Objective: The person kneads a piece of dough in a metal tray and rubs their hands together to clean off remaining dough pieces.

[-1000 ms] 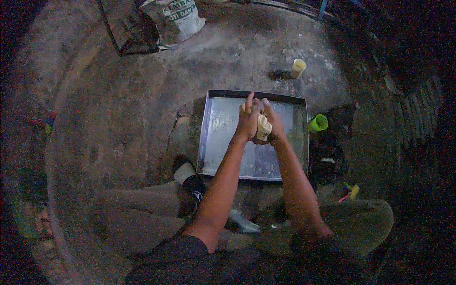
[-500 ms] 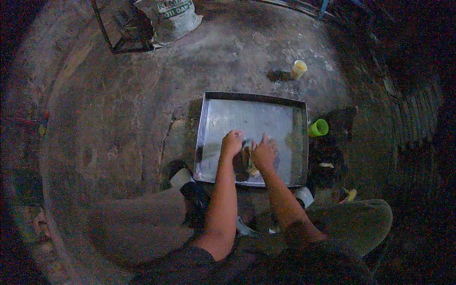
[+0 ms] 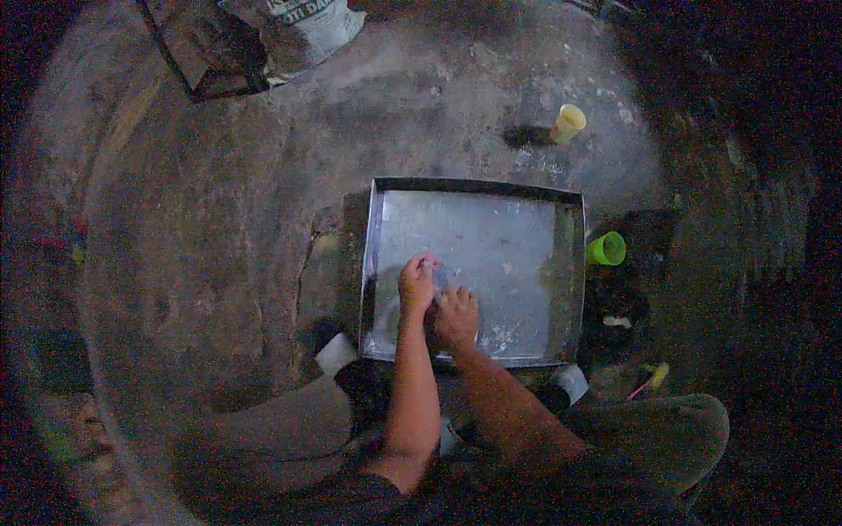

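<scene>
A shallow rectangular metal tray (image 3: 517, 237) with raised sides lies on the floor in front of me. Both of my hands are over its near left part, close together. My left hand (image 3: 417, 282) is closed, its fingertips pinched together. Just below and to the right, my right hand (image 3: 457, 320) has its fingers bent and gathered. Between them shows a faint bluish, filmy thing (image 3: 441, 279), too blurred to name. Pale specks (image 3: 502, 337) lie on the tray bottom near its front edge.
A green cup (image 3: 607, 249) lies tipped beside the tray's right side. Farther off stands a pale yellow cup (image 3: 568, 124). A white sack (image 3: 316, 35) is at the far left near a dark metal frame (image 3: 197, 92). A yellow-handled item (image 3: 653, 379) lies by my right knee.
My hands have come closer together; the right one has moved left and nearer to me. A yellowish-brown thing seen beneath the right wrist earlier is no longer visible. The view has shifted slightly.
</scene>
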{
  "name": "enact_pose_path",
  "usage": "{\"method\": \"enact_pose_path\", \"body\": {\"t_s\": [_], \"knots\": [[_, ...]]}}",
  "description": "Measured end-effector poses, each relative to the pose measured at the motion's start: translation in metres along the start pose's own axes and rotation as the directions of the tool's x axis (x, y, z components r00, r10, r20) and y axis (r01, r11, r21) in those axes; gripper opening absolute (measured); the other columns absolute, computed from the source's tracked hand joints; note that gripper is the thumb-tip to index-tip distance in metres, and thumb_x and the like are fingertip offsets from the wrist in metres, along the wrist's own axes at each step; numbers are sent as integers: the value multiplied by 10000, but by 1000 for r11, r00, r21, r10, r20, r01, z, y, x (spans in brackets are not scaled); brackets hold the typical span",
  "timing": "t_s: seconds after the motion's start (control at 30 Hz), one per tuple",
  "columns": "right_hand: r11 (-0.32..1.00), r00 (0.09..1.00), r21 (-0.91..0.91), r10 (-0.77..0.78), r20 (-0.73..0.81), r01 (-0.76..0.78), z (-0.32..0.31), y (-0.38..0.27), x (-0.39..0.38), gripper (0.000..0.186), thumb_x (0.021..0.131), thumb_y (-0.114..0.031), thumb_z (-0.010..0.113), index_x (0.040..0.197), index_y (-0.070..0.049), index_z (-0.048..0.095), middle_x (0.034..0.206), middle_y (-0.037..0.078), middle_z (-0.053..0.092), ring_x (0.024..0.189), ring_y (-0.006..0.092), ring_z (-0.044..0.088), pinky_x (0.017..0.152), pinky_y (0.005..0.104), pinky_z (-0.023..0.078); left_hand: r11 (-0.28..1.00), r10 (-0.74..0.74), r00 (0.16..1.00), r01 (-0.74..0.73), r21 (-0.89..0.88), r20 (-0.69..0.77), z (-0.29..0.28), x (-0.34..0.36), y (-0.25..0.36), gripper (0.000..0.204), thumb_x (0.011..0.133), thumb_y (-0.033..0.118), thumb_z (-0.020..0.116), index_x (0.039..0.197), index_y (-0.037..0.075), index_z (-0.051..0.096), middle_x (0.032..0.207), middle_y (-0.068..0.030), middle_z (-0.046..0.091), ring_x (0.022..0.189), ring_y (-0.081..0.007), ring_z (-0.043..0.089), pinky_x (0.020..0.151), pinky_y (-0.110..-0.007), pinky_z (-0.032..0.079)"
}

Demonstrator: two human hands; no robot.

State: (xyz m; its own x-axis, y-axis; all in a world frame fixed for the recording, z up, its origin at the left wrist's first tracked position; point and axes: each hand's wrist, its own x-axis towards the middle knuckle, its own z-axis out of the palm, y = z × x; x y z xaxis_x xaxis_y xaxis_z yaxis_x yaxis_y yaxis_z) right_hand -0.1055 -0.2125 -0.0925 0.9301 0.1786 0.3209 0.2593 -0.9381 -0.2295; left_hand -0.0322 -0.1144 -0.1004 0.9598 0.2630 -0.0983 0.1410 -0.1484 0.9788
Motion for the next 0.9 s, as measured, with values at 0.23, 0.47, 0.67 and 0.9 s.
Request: {"method": "enact_pose_path", "body": {"t_s": [0.23,0.47,0.67,0.9], "knots": [[973,933,14,217,289,-231,10,18,47,280,866,-345,499,930,-150,690,996,105,649,988,316,597,832,405,484,943,-77,989,32,-331,-124,-5,2,10,171,910,106,518,1013,2,606,902,-64,656,720,-130,586,639,-265,484],[612,650,235,652,390,-755,-30,66,81,576,816,-592,525,1086,-99,650,1056,154,634,975,350,609,846,419,482,908,-133,991,112,-404,-24,-21,-5,37,211,911,128,500,996,-20,622,914,-102,661,809,-167,631,730,-283,515],[673,664,305,733,-149,-674,-58,127,81,451,776,-486,657,1012,-102,679,992,164,645,999,368,590,830,456,475,892,-243,966,189,-411,-83,-31,-4,30,224,907,143,507,1004,-24,620,918,-106,660,810,-176,633,749,-288,515],[954,959,-140,275,63,-264,-62,56,77,492,837,-509,557,1117,-108,608,1058,148,602,966,356,572,848,451,444,901,-227,974,202,-384,-20,-16,-8,39,233,891,185,546,999,-8,618,899,-85,665,806,-173,626,758,-283,492]]}}
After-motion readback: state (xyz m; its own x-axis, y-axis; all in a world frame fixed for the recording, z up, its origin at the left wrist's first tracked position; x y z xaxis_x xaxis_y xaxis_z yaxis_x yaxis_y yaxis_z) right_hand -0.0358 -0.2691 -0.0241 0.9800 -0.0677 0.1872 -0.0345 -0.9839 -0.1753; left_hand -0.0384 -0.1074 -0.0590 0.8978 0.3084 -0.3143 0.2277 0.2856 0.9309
